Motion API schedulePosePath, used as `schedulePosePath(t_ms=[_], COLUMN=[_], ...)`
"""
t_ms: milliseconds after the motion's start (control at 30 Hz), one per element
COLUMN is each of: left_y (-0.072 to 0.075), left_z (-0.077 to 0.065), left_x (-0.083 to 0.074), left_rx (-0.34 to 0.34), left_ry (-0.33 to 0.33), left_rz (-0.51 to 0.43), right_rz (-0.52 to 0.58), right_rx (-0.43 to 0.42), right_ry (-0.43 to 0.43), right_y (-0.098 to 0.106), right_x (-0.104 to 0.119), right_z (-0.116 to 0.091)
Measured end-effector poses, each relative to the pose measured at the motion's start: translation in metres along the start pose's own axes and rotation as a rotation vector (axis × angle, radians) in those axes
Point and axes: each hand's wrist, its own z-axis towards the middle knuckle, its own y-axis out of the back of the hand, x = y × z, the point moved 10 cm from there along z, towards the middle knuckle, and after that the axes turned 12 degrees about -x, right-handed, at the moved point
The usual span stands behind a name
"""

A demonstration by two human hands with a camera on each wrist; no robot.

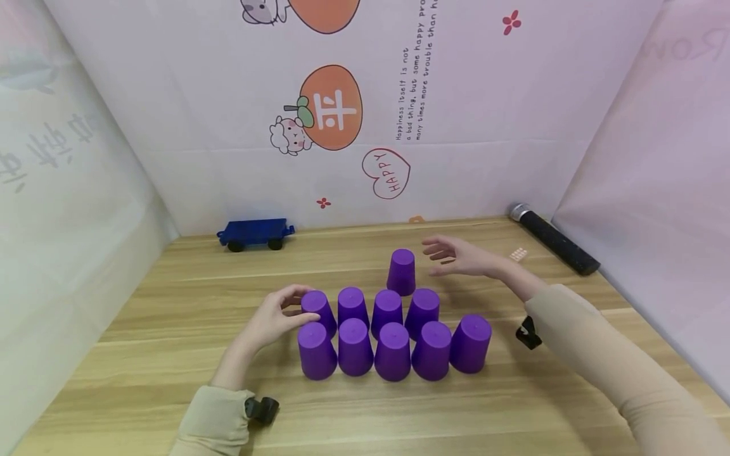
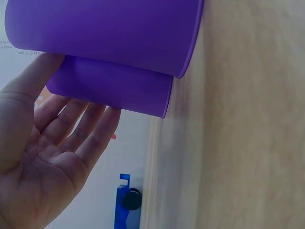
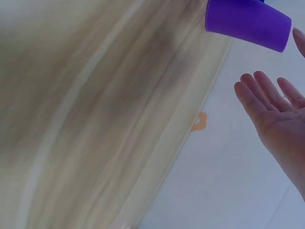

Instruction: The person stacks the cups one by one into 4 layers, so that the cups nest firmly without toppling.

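Note:
Upside-down purple cups stand in two rows with one more behind. My left hand (image 1: 278, 318) grips the leftmost cup (image 1: 317, 310) of the second row, thumb on the near side and fingers round the far side. In the left wrist view that cup (image 2: 109, 88) shows between thumb and fingers, partly covered by the front-row cup (image 2: 105, 33). My right hand (image 1: 458, 256) is in the air to the right of the lone back cup (image 1: 402, 272), fingers spread and apart from it. The right wrist view shows a gap between this cup (image 3: 248, 23) and the fingertips (image 3: 244, 89).
The front row ends at a right-hand cup (image 1: 470, 343). A blue toy wagon (image 1: 255, 234) stands at the back left of the wooden table (image 1: 171, 354). At the back right lie a black microphone (image 1: 556, 240) and a small white piece (image 1: 518, 254). Printed white cloth (image 1: 485, 126) rises behind.

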Motion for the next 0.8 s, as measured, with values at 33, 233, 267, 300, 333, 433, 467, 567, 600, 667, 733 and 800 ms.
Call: schedulePosePath(t_ms=[33,233,267,300,333,433,467,567,600,667,733,800], left_y=[0.0,-0.001,-0.001,-0.001,-0.001,-0.001,-0.001,-0.001,-0.001,-0.001,-0.002,-0.002], left_z=[0.0,0.0,0.001,0.001,0.001,0.001,0.001,0.001,0.001,0.001,0.001,0.001], left_x=[0.0,-0.002,-0.003,-0.003,-0.003,-0.004,-0.004,-0.005,-0.005,-0.005,-0.005,-0.004], left_rx=[-0.002,-0.001,0.001,0.001,0.004,0.003,0.003,0.003,0.003,0.004,0.007,0.009], left_ry=[0.0,-0.019,-0.024,-0.02,-0.024,-0.026,-0.029,-0.034,-0.031,-0.026,-0.025,-0.02], left_rz=[-0.001,0.009,0.012,0.01,0.013,0.016,0.019,0.025,0.026,0.025,0.027,0.024], right_rz=[-0.002,-0.025,-0.017,-0.002,0.013,0.042,0.043,0.048,0.06,0.09,0.121,0.142], right_rx=[-0.005,-0.032,-0.025,-0.014,-0.001,0.042,0.054,0.087,0.1,0.13,0.16,0.18], right_ry=[0.007,0.031,0.03,0.029,0.028,0.03,0.034,0.049,0.052,0.066,0.082,0.092], right_y=[0.002,0.01,0.009,0.007,0.005,-0.003,-0.005,-0.013,-0.015,-0.021,-0.026,-0.031], right_x=[-0.001,-0.008,-0.009,-0.009,-0.01,-0.01,-0.009,-0.006,-0.005,0.0,0.004,0.007], right_z=[-0.004,-0.028,-0.031,-0.034,-0.037,-0.043,-0.045,-0.049,-0.05,-0.052,-0.054,-0.055])
